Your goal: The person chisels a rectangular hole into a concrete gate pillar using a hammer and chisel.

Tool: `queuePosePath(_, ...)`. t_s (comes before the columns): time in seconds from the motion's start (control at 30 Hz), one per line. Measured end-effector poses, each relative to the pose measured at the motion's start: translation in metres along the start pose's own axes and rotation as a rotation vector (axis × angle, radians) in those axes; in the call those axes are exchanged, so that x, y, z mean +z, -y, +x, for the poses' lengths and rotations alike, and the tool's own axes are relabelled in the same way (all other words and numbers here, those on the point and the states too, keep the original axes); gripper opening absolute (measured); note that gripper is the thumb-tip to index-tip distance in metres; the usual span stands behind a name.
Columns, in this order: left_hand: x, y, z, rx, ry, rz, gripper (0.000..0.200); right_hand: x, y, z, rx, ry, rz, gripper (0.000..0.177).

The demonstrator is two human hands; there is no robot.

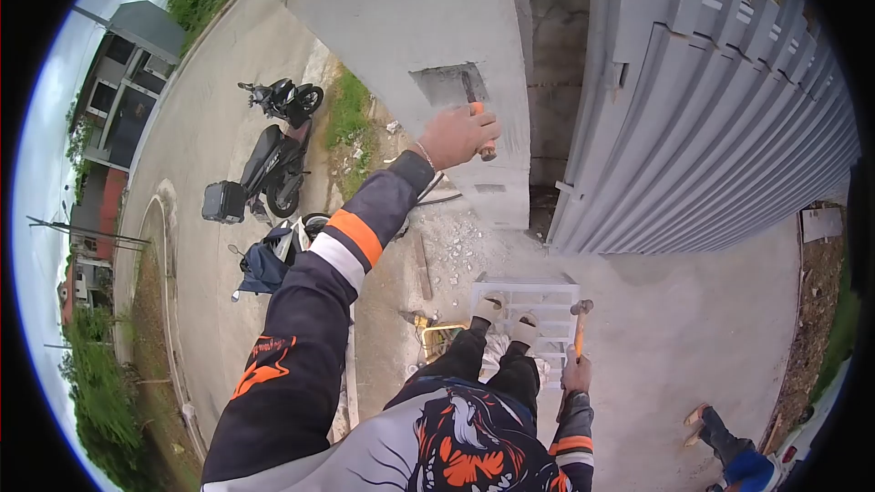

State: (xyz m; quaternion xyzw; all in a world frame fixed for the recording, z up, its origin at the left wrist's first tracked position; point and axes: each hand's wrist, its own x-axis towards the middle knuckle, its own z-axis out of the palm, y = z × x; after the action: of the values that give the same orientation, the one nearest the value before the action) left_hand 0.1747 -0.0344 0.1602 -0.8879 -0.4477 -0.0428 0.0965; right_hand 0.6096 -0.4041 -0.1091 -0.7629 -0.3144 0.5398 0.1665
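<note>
My left hand is closed around an orange-handled chisel, whose dark metal blade reaches into a rectangular recess in the grey concrete post. Lower down and to the right, my right hand grips a hammer by its orange handle, the head up and well apart from the chisel. Beneath my feet is a white metal frame with rungs. A smaller slot shows lower on the post.
Right of the post stands a grey slatted gate. Rubble lies at the post's foot, near a yellow object. Parked motorcycles are on the left. Another person is at lower right.
</note>
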Motion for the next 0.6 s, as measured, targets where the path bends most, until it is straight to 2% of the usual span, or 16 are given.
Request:
queuePosePath(0.03,0.000,0.000,0.002,0.026,0.031,0.045,0.017,0.010,0.019,0.007,-0.134,0.006,0.027,0.050)
queuePosePath(0.13,-0.007,-0.004,0.008,0.048,-0.075,-0.010,0.015,0.022,0.144,-0.028,-0.312,0.072,0.240,0.041)
queuePosePath(0.27,-0.040,-0.002,0.017,0.002,0.025,-0.127,0.009,0.033,0.250,-0.083,-0.677,0.112,0.487,0.028)
queuePosePath(0.37,-0.052,-0.001,0.022,-0.014,0.018,-0.171,0.014,0.047,0.320,-0.132,-1.115,0.121,0.898,0.030)
queuePosePath(0.4,-0.052,0.000,0.023,-0.008,0.008,-0.188,0.015,0.047,0.339,-0.137,-1.350,0.072,0.830,0.031)
queuePosePath(0.5,-0.053,0.004,0.027,-0.015,0.029,-0.193,0.016,0.098,0.366,-0.122,-1.395,0.034,1.143,0.036)
queuePosePath(0.53,-0.053,0.005,0.029,-0.020,0.043,-0.187,0.016,0.149,0.346,-0.078,-1.191,-0.130,0.861,0.038)
queuePosePath(0.6,-0.052,0.008,0.031,-0.007,0.070,-0.148,0.017,0.192,0.333,-0.038,-0.871,-0.197,0.517,0.039)
